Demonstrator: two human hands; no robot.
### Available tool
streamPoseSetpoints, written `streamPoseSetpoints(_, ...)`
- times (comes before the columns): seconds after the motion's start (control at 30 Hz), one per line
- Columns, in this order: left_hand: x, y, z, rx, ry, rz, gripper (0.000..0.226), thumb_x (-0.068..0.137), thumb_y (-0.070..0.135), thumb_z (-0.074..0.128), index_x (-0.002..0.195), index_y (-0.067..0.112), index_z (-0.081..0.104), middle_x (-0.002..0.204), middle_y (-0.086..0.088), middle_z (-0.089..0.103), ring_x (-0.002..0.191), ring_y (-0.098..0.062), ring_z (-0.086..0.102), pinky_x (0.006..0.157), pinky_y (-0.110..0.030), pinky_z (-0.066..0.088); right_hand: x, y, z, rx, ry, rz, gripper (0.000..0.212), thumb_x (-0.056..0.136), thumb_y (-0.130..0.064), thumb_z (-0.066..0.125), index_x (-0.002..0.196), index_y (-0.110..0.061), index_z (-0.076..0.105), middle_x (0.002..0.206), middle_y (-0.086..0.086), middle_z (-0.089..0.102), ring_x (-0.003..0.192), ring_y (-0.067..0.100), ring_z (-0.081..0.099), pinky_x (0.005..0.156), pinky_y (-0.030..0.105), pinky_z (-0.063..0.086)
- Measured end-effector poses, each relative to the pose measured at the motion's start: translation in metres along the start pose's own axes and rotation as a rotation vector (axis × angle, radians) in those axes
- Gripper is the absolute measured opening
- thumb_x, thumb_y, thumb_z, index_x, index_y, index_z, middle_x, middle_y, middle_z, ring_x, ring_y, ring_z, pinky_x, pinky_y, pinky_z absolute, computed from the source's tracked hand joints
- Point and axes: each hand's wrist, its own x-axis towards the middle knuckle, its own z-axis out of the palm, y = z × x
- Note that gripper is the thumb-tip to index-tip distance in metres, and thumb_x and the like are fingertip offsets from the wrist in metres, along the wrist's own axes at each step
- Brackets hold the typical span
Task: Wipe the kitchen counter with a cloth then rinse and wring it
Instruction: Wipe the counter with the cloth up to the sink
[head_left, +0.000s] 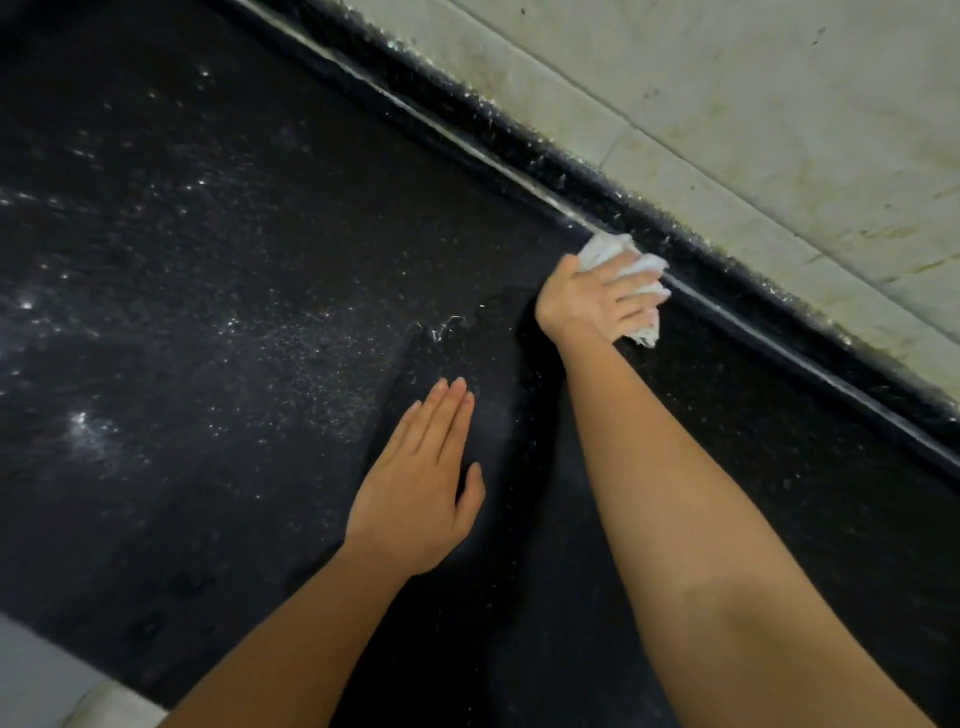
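The black speckled kitchen counter (234, 312) fills most of the view. My right hand (597, 299) presses a crumpled white cloth (608, 249) onto the counter at its back edge, against the raised black upstand. The fingers lie spread and fairly straight over the cloth, which sticks out above and below the hand. My left hand (421, 483) rests flat on the counter, fingers straight and together, nearer to me and left of the right forearm. A small streak of water or foam (447, 325) lies just left of the right hand.
A black upstand (727, 270) runs diagonally along the back of the counter, with a stained pale tiled wall (727, 104) above it. The counter's front edge and a pale floor (31, 675) show at the bottom left.
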Motion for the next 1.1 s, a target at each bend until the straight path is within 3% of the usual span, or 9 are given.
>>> streamPoseSetpoints(0.17,0.0,0.0,-0.001,0.013,0.003,-0.001,0.064,0.094,0.036,0.032,0.147,0.001,0.024,0.156,-0.011,0.021,0.145,-0.021,0.014,0.116,-0.037,0.013,-0.015,-0.019,0.01,-0.066,-0.094,-0.386,0.065,0.101,-0.04,0.022,0.152,-0.016,-0.009,0.156,0.02,-0.02,0.142,0.041,-0.022,0.114,0.049,-0.015)
streamPoseSetpoints(0.3,0.0,0.0,0.0,0.013,-0.002,-0.004,0.064,0.095,0.036,0.032,0.147,0.002,0.022,0.156,-0.01,0.02,0.145,-0.02,0.013,0.117,-0.035,0.01,-0.029,0.013,0.003,-0.183,-0.185,-0.745,0.057,0.102,-0.042,0.018,0.153,-0.028,-0.003,0.16,0.008,-0.017,0.144,0.032,-0.023,0.115,0.043,-0.014)
streamPoseSetpoints(0.37,0.0,-0.001,0.0,0.021,-0.004,-0.004,0.064,0.095,0.037,0.032,0.148,0.002,0.021,0.157,-0.01,0.018,0.146,-0.019,0.012,0.117,-0.035,0.01,-0.035,0.038,-0.002,-0.225,-0.219,-0.832,0.055,0.102,-0.045,0.018,0.153,-0.032,0.0,0.16,0.003,-0.017,0.144,0.028,-0.025,0.115,0.041,-0.015)
streamPoseSetpoints(0.47,0.0,-0.001,-0.001,0.021,-0.01,-0.004,0.064,0.095,0.037,0.031,0.148,0.002,0.02,0.157,-0.01,0.018,0.146,-0.019,0.011,0.117,-0.036,0.01,-0.036,0.078,-0.015,-0.283,-0.17,-0.768,0.054,0.102,-0.046,0.017,0.152,-0.035,0.001,0.16,0.002,-0.016,0.144,0.027,-0.023,0.115,0.041,-0.013)
streamPoseSetpoints(0.73,0.0,-0.001,-0.001,0.006,-0.019,-0.006,0.063,0.095,0.037,0.029,0.148,0.002,0.021,0.157,-0.01,0.018,0.146,-0.019,0.012,0.116,-0.036,0.01,-0.034,0.146,-0.034,-0.17,0.037,-0.277,0.058,0.101,-0.048,0.021,0.153,-0.029,0.004,0.161,0.008,-0.012,0.143,0.029,-0.026,0.115,0.043,-0.016)
streamPoseSetpoints(0.9,0.0,-0.001,0.0,-0.013,-0.012,-0.002,0.063,0.095,0.036,0.028,0.148,0.002,0.021,0.157,-0.011,0.018,0.146,-0.02,0.012,0.116,-0.038,0.012,-0.024,0.107,-0.015,-0.072,0.072,-0.161,0.059,0.103,-0.044,0.015,0.153,-0.021,-0.004,0.16,0.011,-0.015,0.144,0.029,-0.022,0.115,0.043,-0.015)
streamPoseSetpoints(1.1,0.0,-0.001,0.001,-0.03,-0.002,0.0,0.064,0.094,0.035,0.03,0.148,0.001,0.021,0.157,-0.012,0.018,0.146,-0.022,0.012,0.116,-0.039,0.014,-0.008,-0.005,0.008,-0.03,-0.013,-0.118,0.066,0.102,-0.046,0.016,0.152,-0.012,-0.009,0.155,0.022,-0.022,0.141,0.04,-0.026,0.114,0.049,-0.016)
